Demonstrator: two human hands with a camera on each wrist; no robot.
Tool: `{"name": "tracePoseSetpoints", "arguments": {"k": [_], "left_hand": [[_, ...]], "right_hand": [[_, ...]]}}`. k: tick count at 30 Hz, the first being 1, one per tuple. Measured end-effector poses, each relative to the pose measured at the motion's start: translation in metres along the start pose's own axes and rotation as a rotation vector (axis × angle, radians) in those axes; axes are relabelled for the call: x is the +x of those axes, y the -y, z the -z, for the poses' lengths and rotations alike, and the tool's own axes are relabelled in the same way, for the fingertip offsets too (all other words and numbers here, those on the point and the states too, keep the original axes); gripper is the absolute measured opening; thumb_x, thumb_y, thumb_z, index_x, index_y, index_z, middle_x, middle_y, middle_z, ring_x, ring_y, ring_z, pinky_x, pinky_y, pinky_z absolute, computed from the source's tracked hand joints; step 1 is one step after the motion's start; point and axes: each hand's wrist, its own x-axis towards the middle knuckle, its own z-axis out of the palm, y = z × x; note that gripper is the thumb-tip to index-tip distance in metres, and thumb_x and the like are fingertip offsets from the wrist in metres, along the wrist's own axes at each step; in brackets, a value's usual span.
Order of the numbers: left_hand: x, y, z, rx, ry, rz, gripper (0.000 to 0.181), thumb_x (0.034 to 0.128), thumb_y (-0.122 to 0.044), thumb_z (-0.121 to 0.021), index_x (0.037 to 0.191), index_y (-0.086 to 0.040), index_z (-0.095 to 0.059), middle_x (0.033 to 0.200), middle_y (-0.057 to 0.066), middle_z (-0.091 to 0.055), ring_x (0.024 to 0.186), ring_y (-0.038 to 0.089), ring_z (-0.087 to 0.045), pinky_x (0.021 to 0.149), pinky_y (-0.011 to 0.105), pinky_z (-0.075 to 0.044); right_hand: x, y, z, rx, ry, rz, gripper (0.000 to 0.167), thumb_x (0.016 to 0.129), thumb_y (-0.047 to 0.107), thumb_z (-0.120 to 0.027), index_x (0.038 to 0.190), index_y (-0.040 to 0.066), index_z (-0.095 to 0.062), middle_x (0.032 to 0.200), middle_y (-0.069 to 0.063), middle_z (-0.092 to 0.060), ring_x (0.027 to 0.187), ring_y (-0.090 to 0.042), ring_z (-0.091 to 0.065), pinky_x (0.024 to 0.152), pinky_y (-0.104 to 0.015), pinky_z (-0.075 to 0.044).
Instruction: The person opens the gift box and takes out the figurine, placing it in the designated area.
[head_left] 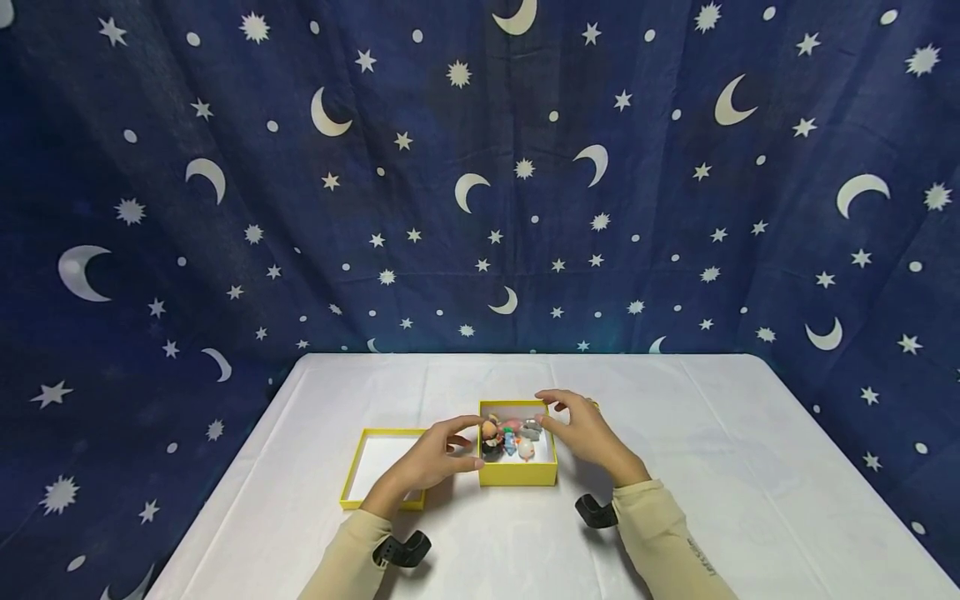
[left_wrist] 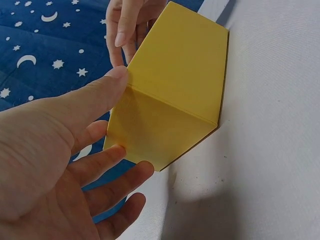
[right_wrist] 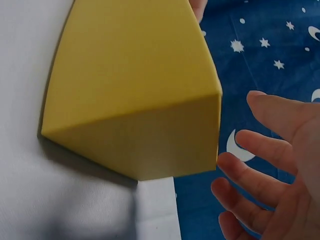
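A yellow box (head_left: 517, 475) with a white inside stands uncovered at the middle of the table. Several small toy figures (head_left: 510, 443) lie in it, among them a grey one (head_left: 531, 430), a blue one and a pale round one (head_left: 526, 450). My left hand (head_left: 431, 458) is at the box's left side, fingers spread; in the left wrist view its thumb (left_wrist: 117, 75) reaches the upper edge near the front corner. On the opposite side is my right hand (head_left: 588, 429), its fingers loosely bent beside the rim. Neither hand grips anything.
Left of the box, partly behind my left forearm, lies a shallow yellow-rimmed lid (head_left: 365, 446), its white inside up. A white cloth covers the table (head_left: 750, 500). Behind it hangs a dark blue curtain (head_left: 420, 200) with moons and stars.
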Motion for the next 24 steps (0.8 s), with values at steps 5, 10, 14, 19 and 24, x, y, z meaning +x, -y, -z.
{"name": "tracePoseSetpoints", "arguments": {"k": [5,10,14,19,24], "left_hand": [[0.001,0.001,-0.001,0.002,-0.001,0.007,0.064,0.0912,-0.015,-0.075,0.149,-0.005,-0.049,0.153,0.017,-0.050,0.123,0.040,-0.060,0.105,0.057,-0.050],[0.000,0.000,0.000,0.001,-0.003,0.015,0.064,0.0909,-0.016,-0.076,0.148,-0.007,-0.050,0.153,0.015,-0.050,0.123,0.039,-0.060,0.105,0.058,-0.049],[0.000,0.000,0.000,-0.004,-0.003,0.017,0.063,0.0911,-0.015,-0.075,0.148,-0.008,-0.050,0.153,0.015,-0.050,0.123,0.039,-0.060,0.105,0.058,-0.049],[0.000,0.001,0.000,0.002,-0.002,0.014,0.063,0.0915,-0.015,-0.075,0.149,-0.008,-0.049,0.153,0.016,-0.049,0.124,0.040,-0.060,0.105,0.059,-0.049],[0.001,0.001,-0.001,0.003,0.001,0.005,0.064,0.0919,-0.015,-0.075,0.149,-0.006,-0.048,0.153,0.017,-0.049,0.124,0.040,-0.060,0.106,0.058,-0.049]], "right_hand": [[-0.001,0.006,-0.007,0.030,0.024,0.026,0.041,0.097,0.022,-0.068,0.135,0.007,-0.064,0.135,-0.014,-0.066,0.124,-0.035,-0.059,0.105,-0.057,-0.048],[0.000,0.012,-0.012,0.069,0.034,0.034,0.041,0.095,0.021,-0.070,0.134,0.010,-0.065,0.135,-0.012,-0.066,0.127,-0.036,-0.058,0.106,-0.060,-0.046],[0.002,0.014,-0.018,0.098,0.070,0.059,0.042,0.092,0.021,-0.075,0.132,0.011,-0.067,0.135,-0.010,-0.067,0.123,-0.035,-0.059,0.106,-0.060,-0.042],[0.004,0.014,-0.026,0.103,0.118,0.124,0.045,0.088,0.015,-0.078,0.131,0.011,-0.067,0.133,-0.007,-0.068,0.124,-0.034,-0.060,0.103,-0.057,-0.029],[0.008,0.015,-0.033,0.069,0.118,0.146,0.044,0.086,0.009,-0.079,0.129,0.014,-0.070,0.128,-0.003,-0.072,0.126,-0.032,-0.059,0.099,-0.052,-0.024]]}}
